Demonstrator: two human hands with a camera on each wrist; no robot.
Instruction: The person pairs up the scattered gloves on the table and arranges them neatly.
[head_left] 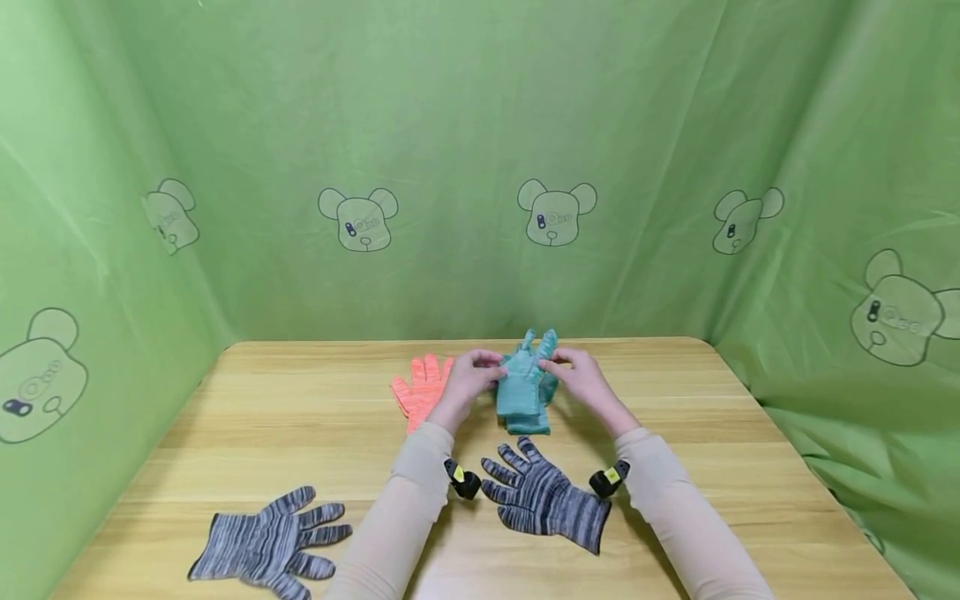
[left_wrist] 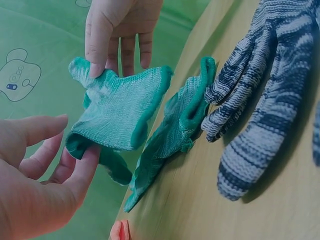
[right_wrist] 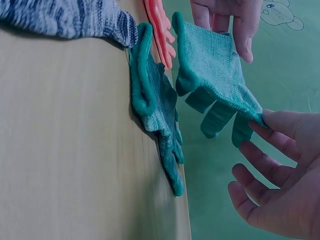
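A green knit glove (head_left: 519, 393) is held above the table between both hands. My left hand (left_wrist: 37, 180) pinches one edge of it, thumb in front and curled fingers behind. With thumb and forefinger, my right hand (right_wrist: 285, 170) pinches it on the opposite side, near its finger end. Its cuff points toward me, and some of its fingers dangle in the right wrist view. Beneath it lies a second green glove (right_wrist: 150, 95), partly covered by the first in the head view.
An orange glove (head_left: 422, 390) lies beside my left hand, partly hidden by it. One grey-black striped glove (head_left: 546, 493) rests between my forearms, another (head_left: 268, 540) at the front left. Green cloth walls (head_left: 465, 283) stand around the wooden table (head_left: 300, 433).
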